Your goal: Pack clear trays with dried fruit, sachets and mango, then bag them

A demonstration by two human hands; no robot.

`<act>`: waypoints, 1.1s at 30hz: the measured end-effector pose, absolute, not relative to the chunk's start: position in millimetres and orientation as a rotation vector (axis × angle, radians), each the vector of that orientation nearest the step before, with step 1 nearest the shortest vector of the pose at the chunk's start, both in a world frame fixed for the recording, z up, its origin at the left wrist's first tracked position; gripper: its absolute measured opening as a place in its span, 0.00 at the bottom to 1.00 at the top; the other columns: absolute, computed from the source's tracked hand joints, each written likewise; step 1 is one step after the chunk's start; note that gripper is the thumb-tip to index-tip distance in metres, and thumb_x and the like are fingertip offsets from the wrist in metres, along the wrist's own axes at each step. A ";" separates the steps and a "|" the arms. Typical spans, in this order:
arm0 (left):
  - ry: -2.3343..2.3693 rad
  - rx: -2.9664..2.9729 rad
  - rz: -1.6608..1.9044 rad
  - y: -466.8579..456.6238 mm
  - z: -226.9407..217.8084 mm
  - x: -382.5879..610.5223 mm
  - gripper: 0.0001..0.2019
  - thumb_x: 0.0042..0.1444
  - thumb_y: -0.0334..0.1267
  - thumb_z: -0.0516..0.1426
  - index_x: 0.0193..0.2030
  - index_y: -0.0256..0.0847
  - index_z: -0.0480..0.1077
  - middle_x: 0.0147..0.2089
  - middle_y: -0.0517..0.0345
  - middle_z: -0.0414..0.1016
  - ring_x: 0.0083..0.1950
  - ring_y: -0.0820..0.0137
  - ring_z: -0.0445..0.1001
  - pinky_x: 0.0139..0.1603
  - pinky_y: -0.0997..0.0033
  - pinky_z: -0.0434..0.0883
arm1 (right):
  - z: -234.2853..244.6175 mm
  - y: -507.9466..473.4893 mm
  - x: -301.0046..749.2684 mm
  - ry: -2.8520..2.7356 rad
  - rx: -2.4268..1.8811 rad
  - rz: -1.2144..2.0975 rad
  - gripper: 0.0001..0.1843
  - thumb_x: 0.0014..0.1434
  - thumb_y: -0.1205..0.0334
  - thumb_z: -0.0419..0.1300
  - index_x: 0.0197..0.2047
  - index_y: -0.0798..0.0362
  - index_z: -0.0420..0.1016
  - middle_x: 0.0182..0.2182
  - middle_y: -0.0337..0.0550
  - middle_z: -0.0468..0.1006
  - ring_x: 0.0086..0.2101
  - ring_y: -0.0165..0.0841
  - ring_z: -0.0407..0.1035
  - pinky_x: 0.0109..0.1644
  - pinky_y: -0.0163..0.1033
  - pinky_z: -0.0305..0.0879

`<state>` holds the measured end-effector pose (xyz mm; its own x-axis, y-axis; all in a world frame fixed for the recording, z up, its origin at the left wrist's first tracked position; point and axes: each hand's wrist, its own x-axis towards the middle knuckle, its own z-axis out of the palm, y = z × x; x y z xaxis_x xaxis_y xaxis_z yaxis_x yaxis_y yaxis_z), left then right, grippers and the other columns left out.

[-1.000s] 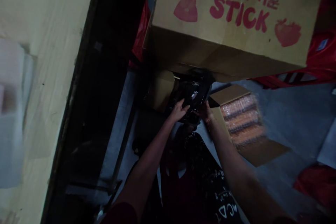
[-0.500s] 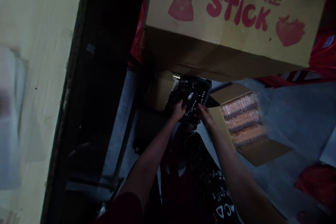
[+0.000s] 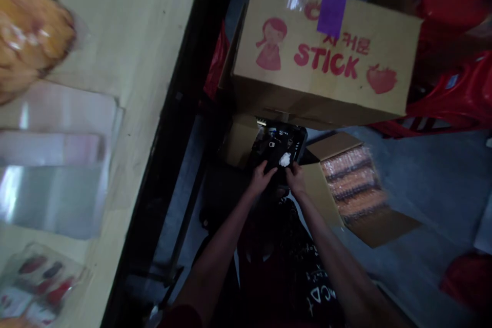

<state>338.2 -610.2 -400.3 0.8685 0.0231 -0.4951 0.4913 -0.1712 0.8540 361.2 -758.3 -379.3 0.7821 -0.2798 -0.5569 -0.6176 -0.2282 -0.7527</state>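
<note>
Swinging left, my head now brings more of the tabletop (image 3: 142, 46) into view, with a clear sleeve (image 3: 49, 184) lying on it. My left hand (image 3: 262, 178) and my right hand (image 3: 295, 179) clench a black case (image 3: 274, 146) with a white tuft on it, held low beneath the STICK carton (image 3: 319, 51). Beside it, orange packs (image 3: 351, 179) sit in an open box (image 3: 334, 144). The case's details are too dark to make out.

Dark red sleeves (image 3: 177, 318), black garment front (image 3: 307, 287) with white lettering, bare forearms (image 3: 215, 261)
</note>
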 end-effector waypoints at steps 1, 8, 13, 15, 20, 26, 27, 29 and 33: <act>0.420 1.699 -0.388 -604.1 -382.8 335.0 0.11 0.61 0.42 0.60 0.47 0.38 0.73 0.45 0.52 0.80 0.47 0.63 0.78 0.50 0.66 0.74 | -361.7 -756.3 356.3 0.675 -1.808 0.346 0.13 0.46 0.54 0.57 0.35 0.49 0.71 0.33 0.41 0.78 0.35 0.37 0.70 0.44 0.43 0.69; 0.559 1.877 -0.045 -554.8 -239.1 314.4 0.13 0.53 0.27 0.58 0.46 0.42 0.71 0.37 0.60 0.75 0.39 0.69 0.74 0.42 0.71 0.69 | -214.7 -737.6 329.6 0.620 -1.747 0.270 0.07 0.49 0.56 0.59 0.32 0.49 0.68 0.21 0.33 0.67 0.23 0.29 0.57 0.26 0.34 0.56; 0.546 1.989 0.137 -513.8 -138.1 306.1 0.19 0.47 0.22 0.56 0.46 0.42 0.70 0.36 0.61 0.68 0.36 0.70 0.69 0.37 0.73 0.67 | -110.4 -718.5 312.5 0.568 -1.702 0.253 0.05 0.50 0.60 0.60 0.31 0.49 0.67 0.21 0.31 0.63 0.21 0.26 0.53 0.23 0.33 0.49; 0.449 2.042 0.213 -500.6 -96.9 301.5 0.22 0.48 0.21 0.56 0.49 0.43 0.70 0.43 0.57 0.70 0.41 0.68 0.71 0.41 0.70 0.70 | -75.3 -706.4 303.9 0.523 -1.656 0.242 0.05 0.50 0.60 0.60 0.30 0.49 0.65 0.21 0.31 0.63 0.21 0.25 0.53 0.23 0.32 0.49; 0.113 2.413 0.353 -484.3 -7.6 277.9 0.12 0.60 0.28 0.58 0.49 0.44 0.73 0.51 0.49 0.71 0.53 0.57 0.70 0.56 0.54 0.67 | -7.5 -670.7 282.5 0.492 -1.530 0.178 0.09 0.50 0.61 0.60 0.27 0.49 0.61 0.21 0.30 0.60 0.21 0.24 0.52 0.23 0.31 0.51; 0.111 2.481 0.329 -468.7 50.9 258.3 0.05 0.64 0.34 0.59 0.46 0.41 0.70 0.50 0.50 0.73 0.52 0.59 0.69 0.53 0.57 0.67 | 45.7 -647.6 273.2 0.488 -1.375 0.187 0.11 0.45 0.60 0.62 0.26 0.49 0.60 0.20 0.29 0.58 0.20 0.24 0.50 0.22 0.31 0.50; 0.144 2.510 0.312 -467.5 58.1 256.0 0.05 0.63 0.34 0.60 0.46 0.41 0.69 0.49 0.50 0.73 0.51 0.59 0.69 0.52 0.57 0.67 | 52.1 -646.8 273.3 0.476 -1.363 0.205 0.11 0.45 0.61 0.62 0.26 0.49 0.60 0.20 0.29 0.58 0.20 0.24 0.50 0.22 0.31 0.50; 0.152 2.567 0.250 -471.9 72.3 250.8 0.02 0.64 0.33 0.59 0.42 0.42 0.69 0.44 0.52 0.74 0.47 0.59 0.70 0.49 0.56 0.66 | 63.2 -646.8 273.8 0.447 -1.354 0.244 0.11 0.45 0.61 0.62 0.26 0.49 0.61 0.20 0.29 0.59 0.21 0.24 0.51 0.23 0.31 0.51; 0.037 2.484 0.246 -508.7 99.6 236.8 0.03 0.67 0.34 0.55 0.41 0.42 0.69 0.41 0.53 0.75 0.44 0.61 0.70 0.47 0.58 0.66 | 78.1 -650.2 270.4 0.390 -1.380 0.282 0.12 0.47 0.57 0.64 0.28 0.49 0.63 0.21 0.29 0.60 0.21 0.25 0.51 0.24 0.31 0.52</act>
<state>236.8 -508.7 99.6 0.9822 0.0855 0.1672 -0.0327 -0.7987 0.6008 270.4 -650.2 78.1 0.9034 -0.0321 -0.4276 -0.4164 0.1726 -0.8927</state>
